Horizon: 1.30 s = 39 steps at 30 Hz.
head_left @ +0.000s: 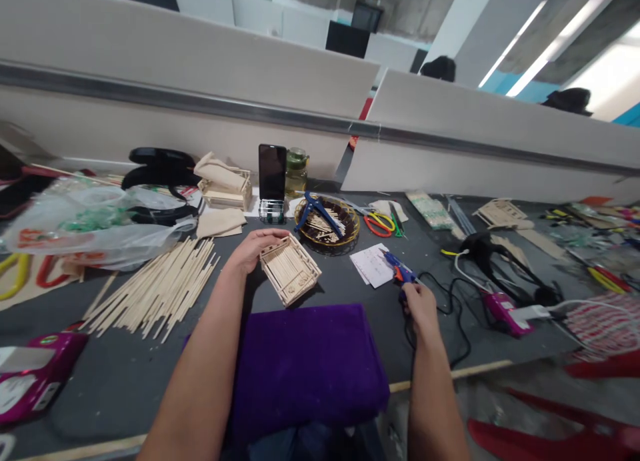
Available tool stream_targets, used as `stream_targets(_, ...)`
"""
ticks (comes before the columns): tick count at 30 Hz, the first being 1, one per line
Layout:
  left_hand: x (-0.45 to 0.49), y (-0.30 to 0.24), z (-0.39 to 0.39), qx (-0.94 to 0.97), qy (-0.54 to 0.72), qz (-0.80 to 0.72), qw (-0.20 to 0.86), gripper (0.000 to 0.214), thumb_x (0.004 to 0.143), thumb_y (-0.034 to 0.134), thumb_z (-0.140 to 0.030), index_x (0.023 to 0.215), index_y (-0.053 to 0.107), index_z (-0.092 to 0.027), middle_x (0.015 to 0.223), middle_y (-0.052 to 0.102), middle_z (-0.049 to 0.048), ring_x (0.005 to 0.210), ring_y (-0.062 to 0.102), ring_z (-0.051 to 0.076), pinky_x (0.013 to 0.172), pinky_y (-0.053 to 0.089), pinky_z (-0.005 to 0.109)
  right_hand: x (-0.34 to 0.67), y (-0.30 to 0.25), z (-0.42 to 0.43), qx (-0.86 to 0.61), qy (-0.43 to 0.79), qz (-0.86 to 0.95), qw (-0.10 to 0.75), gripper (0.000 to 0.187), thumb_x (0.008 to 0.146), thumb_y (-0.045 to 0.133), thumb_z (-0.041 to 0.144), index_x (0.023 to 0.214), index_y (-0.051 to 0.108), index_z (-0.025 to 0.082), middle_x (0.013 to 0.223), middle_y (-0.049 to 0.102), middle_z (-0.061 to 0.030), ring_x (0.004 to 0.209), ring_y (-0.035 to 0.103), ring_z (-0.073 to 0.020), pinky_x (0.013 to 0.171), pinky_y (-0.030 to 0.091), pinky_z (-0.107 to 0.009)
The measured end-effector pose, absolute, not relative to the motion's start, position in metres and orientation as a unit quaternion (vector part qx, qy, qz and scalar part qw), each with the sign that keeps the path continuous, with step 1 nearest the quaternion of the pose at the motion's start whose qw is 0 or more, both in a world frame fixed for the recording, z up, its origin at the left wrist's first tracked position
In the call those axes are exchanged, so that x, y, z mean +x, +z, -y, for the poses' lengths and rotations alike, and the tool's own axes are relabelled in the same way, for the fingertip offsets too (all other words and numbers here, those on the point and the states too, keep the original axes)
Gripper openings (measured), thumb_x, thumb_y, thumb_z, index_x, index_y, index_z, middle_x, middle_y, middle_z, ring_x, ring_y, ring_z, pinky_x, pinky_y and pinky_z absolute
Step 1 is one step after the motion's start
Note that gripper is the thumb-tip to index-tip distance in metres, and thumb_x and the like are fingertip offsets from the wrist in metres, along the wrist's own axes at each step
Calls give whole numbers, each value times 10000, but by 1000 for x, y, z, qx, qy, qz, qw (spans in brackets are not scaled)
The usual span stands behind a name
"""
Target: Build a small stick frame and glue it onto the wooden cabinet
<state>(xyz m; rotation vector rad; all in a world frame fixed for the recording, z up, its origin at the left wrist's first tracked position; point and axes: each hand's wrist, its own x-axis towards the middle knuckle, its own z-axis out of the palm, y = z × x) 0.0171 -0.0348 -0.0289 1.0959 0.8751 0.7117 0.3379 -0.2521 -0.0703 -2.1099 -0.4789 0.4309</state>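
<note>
My left hand (256, 248) grips the upper left side of a small box built of thin wooden sticks (291, 269), tilted above the dark table. Small round pieces sit near the box's lower edge. At the right, my right hand (420, 302) is wrapped round the handle of a blue glue gun (404, 274) with an orange part near its front. The gun's nozzle points up and left, over white paper (373, 266). A black cord runs behind the right wrist. Between my forearms lies a folded purple cloth (310, 368).
Loose wooden sticks (155, 288) spread at the left, beside a plastic bag (95, 214). A wicker basket (353, 231) with short sticks and blue pliers stands behind the box, near a phone (273, 172) on a stand. Scissors (379, 225), a black strap-like object (500, 264) and a magenta device (507, 313) lie rightward.
</note>
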Motion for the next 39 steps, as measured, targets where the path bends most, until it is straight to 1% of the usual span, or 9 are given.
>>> stream_targets(4, 17, -30, 34, 498, 319, -399, 701, 282, 613, 722, -196, 893, 754, -180, 884, 754, 55, 776, 675, 171, 792, 508, 299, 327, -61, 252, -811, 183, 177, 526, 391, 585, 541, 433, 862, 584, 161, 606, 553, 35, 482, 499, -123, 410, 375, -225)
stream_targets(10, 18, -29, 37, 490, 317, -392, 711, 263, 615, 702, -163, 871, 763, -171, 855, 752, 60, 742, 664, 163, 753, 498, 285, 298, -26, 254, -699, 309, 213, 609, 492, 514, 764, 344, 924, 528, 209, 863, 656, -4, 768, 680, -196, 541, 527, -260)
stream_targets(14, 19, -30, 38, 478, 326, -381, 721, 267, 615, 674, -123, 863, 761, -168, 855, 750, 62, 749, 664, 156, 753, 495, 283, 266, -5, 247, -657, 336, 307, 601, 510, 594, 761, 315, 1029, 517, 205, 681, 637, 38, 559, 600, -139, 480, 460, -226)
stream_targets(16, 19, -31, 38, 471, 331, -377, 726, 280, 621, 658, -109, 875, 759, -168, 863, 750, 63, 749, 664, 155, 750, 495, 288, 249, 2, 241, -641, 305, 358, 607, 527, 657, 741, 311, 1124, 523, 204, 739, 654, 33, 535, 531, -98, 500, 447, -215)
stream_targets(21, 18, -35, 38, 468, 329, -366, 734, 289, 633, 647, -105, 893, 755, -166, 837, 747, 61, 729, 659, 154, 733, 490, 289, 213, 17, 228, -632, 268, 472, 553, 307, 839, 611, 389, 1077, 611, 196, 982, 696, -38, 550, 489, -77, 521, 435, -220)
stream_targets(24, 18, -37, 37, 468, 329, -353, 740, 294, 627, 640, -97, 891, 754, -160, 835, 746, 65, 730, 658, 157, 736, 488, 296, 202, 23, 219, -639, 265, 501, 520, 352, 857, 584, 411, 1141, 571, 203, 1016, 703, -55, 498, 498, -88, 486, 450, -242)
stream_targets(28, 18, -38, 37, 467, 330, -342, 746, 300, 617, 632, -96, 884, 755, -157, 836, 744, 69, 736, 656, 166, 726, 485, 299, 194, 22, 203, -657, 169, 581, 450, 341, 872, 542, 402, 1136, 609, 197, 1044, 707, -86, 830, 654, -206, 752, 542, -351)
stream_targets(31, 18, -38, 37, 462, 332, -336, 750, 308, 610, 623, -98, 884, 754, -150, 821, 741, 70, 709, 649, 161, 706, 479, 293, 190, 16, 192, -662, 115, 625, 398, 366, 880, 498, 393, 1148, 617, 174, 1166, 668, -128, 1101, 608, -274, 967, 468, -451)
stream_targets(39, 17, -37, 38, 453, 328, -326, 762, 311, 601, 627, -92, 893, 732, -115, 791, 731, 78, 677, 641, 151, 689, 474, 286, 186, 10, 178, -661, 93, 660, 344, 426, 898, 457, 393, 1222, 592, 151, 1278, 616, -154, 1200, 566, -289, 1006, 448, -461)
